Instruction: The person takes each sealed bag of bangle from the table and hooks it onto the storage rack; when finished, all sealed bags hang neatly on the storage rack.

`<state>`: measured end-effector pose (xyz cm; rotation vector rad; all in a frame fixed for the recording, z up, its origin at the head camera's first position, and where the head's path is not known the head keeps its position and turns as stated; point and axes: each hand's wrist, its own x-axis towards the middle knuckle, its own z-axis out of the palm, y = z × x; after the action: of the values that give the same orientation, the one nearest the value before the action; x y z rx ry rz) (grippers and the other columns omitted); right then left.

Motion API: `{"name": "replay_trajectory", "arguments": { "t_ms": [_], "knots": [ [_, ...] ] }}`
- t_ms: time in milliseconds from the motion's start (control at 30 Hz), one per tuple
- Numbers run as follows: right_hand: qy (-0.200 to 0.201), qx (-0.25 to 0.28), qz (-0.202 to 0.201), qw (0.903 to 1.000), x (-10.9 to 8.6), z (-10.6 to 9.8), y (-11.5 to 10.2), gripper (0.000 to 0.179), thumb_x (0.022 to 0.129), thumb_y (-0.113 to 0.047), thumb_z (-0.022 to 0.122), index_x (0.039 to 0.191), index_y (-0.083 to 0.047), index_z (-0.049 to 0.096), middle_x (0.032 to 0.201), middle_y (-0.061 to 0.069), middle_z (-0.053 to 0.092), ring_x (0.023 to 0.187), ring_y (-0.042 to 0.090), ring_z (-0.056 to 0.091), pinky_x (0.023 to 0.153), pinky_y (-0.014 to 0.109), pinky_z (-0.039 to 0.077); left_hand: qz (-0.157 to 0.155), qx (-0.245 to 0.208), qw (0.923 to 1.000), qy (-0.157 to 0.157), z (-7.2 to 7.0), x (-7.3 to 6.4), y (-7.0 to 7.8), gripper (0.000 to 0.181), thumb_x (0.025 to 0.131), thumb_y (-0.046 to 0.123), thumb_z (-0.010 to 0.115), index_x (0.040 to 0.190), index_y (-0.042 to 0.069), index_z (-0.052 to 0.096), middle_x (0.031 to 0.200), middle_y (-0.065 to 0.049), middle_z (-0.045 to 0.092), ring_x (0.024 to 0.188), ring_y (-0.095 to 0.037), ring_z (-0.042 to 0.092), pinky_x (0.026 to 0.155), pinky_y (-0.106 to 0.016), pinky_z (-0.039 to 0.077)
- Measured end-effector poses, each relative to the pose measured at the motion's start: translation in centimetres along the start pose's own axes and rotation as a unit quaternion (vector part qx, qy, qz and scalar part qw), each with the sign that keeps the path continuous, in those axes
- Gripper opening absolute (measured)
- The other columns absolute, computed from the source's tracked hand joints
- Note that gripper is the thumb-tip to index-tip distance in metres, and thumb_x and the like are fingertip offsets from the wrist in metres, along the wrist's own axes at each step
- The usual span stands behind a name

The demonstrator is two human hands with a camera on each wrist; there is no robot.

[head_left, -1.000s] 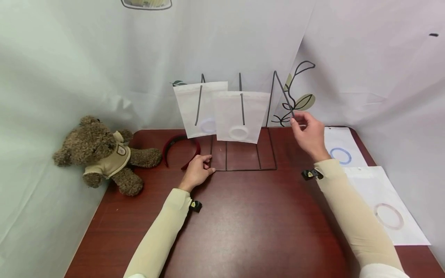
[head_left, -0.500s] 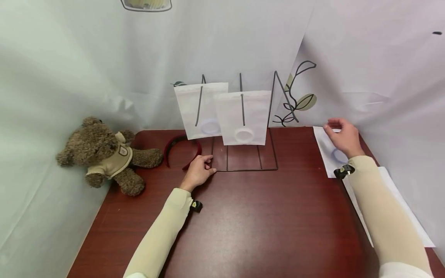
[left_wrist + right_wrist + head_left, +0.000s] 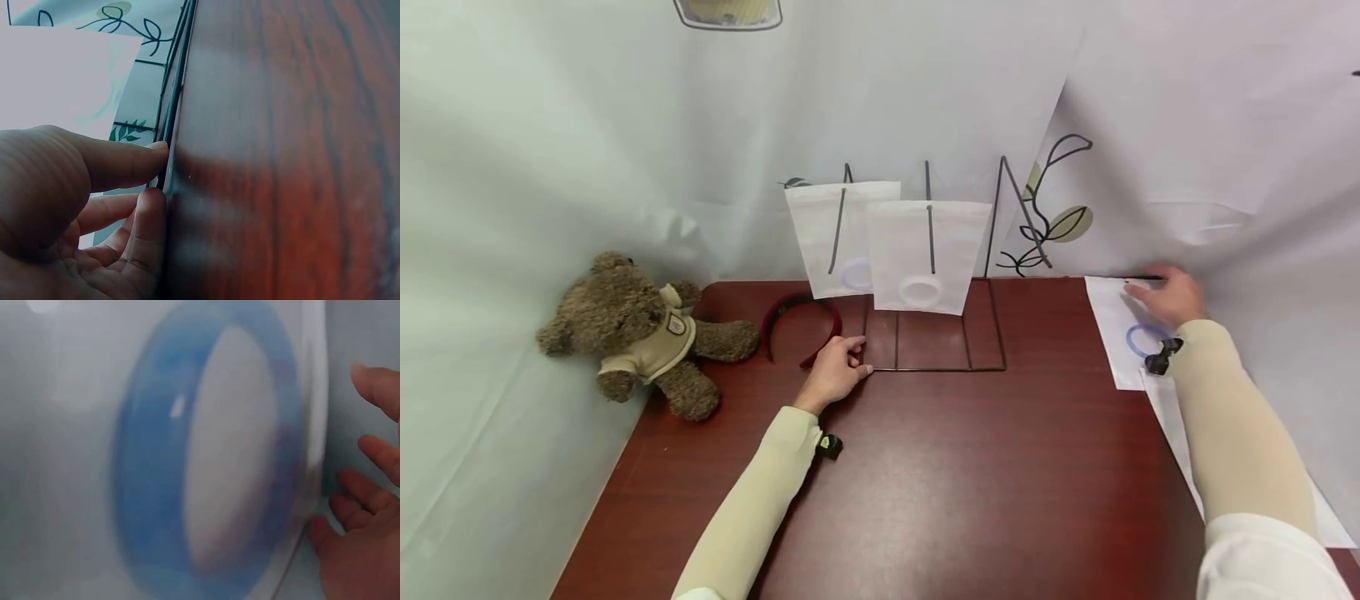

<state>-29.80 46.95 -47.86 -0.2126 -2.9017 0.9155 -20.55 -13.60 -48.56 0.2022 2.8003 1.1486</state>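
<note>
My left hand (image 3: pixel 835 372) is at the front left corner of a dark wire rack (image 3: pixel 940 369), its thumb and a finger pinching the base wire (image 3: pixel 169 134). Two frosted zip bags hang on the rack's pegs: one holds a pale blue ring (image 3: pixel 855 273), the other a white ring (image 3: pixel 920 292). At the far right, my right hand (image 3: pixel 1176 296) is over the top end of a flat frosted bag (image 3: pixel 1108 333) with a blue ring (image 3: pixel 153 456) inside. Its fingers are spread in the right wrist view, with nothing visible between them.
Another frosted bag (image 3: pixel 1172 425) lies nearer on the right, partly under the right arm. A dark red headband (image 3: pixel 775 317) lies left of the rack. Beyond it a teddy bear (image 3: pixel 658 342) leans against the white curtain (image 3: pixel 625 125). The rack's right peg (image 3: pixel 1033 225) bears nothing.
My right hand has let go of the rack's right peg and moved right, to the bag with the blue ring. My left hand stays at the rack's corner.
</note>
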Motion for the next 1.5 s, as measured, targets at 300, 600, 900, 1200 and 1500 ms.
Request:
{"name": "replay_trajectory", "arguments": {
  "t_ms": [300, 600, 900, 1200, 1500],
  "knots": [
    [-0.031, -0.049, 0.027, 0.9979, -0.7, -0.2, 1.4, 0.091, 0.096, -0.046, 0.072, 0.155, 0.011, 0.032, 0.147, 0.049, 0.035, 0.134, 0.070, 0.028, 0.107, 0.077, 0.025, 0.011, 0.002, 0.9999, 0.001, 0.4, 0.1, 0.2, 0.060, 0.092, 0.011, 0.082, 0.147, 0.003, 0.062, 0.125, -0.015, 0.065, 0.096, -0.020, 0.066, 0.088, -0.036, 0.053],
    [-0.021, -0.032, 0.017, 0.9991, -1.1, 0.1, 1.0, 0.087, 0.095, -0.041, 0.074, 0.155, 0.009, 0.036, 0.148, 0.045, 0.040, 0.136, 0.067, 0.032, 0.112, 0.072, 0.027, 0.010, 0.007, 0.9999, 0.003, 0.3, -0.1, -0.2, 0.060, 0.092, 0.012, 0.082, 0.148, 0.004, 0.062, 0.126, -0.015, 0.065, 0.096, -0.020, 0.066, 0.089, -0.037, 0.053],
    [0.018, 0.027, 0.000, 0.9995, -2.0, -0.8, -1.2, 0.049, 0.108, -0.029, 0.054, 0.144, 0.004, 0.054, 0.149, 0.038, 0.048, 0.141, 0.061, 0.036, 0.115, 0.071, 0.028, 0.010, 0.007, 0.9999, 0.001, 0.3, 0.0, -0.1, 0.060, 0.092, 0.013, 0.081, 0.148, 0.003, 0.061, 0.127, -0.015, 0.064, 0.097, -0.020, 0.066, 0.090, -0.037, 0.053],
    [0.111, 0.034, -0.056, 0.9917, -3.8, -1.8, -5.0, 0.041, 0.104, -0.033, 0.064, 0.134, -0.005, 0.067, 0.081, -0.016, 0.064, 0.075, 0.006, 0.052, 0.070, 0.026, 0.037, 0.007, 0.011, 0.9999, 0.006, 0.3, 0.1, -0.3, 0.060, 0.092, 0.014, 0.082, 0.148, 0.004, 0.062, 0.127, -0.014, 0.065, 0.099, -0.021, 0.066, 0.091, -0.037, 0.053],
    [0.172, 0.087, -0.126, 0.9730, -6.2, -2.4, -10.0, 0.025, 0.100, -0.022, 0.072, 0.119, -0.006, 0.075, 0.065, -0.033, 0.049, 0.060, -0.006, 0.045, 0.060, 0.015, 0.034, 0.009, 0.010, 0.9999, 0.006, 0.2, 0.2, -0.5, 0.060, 0.092, 0.014, 0.082, 0.147, 0.004, 0.062, 0.127, -0.014, 0.065, 0.100, -0.022, 0.067, 0.091, -0.037, 0.054]
  ]
}}
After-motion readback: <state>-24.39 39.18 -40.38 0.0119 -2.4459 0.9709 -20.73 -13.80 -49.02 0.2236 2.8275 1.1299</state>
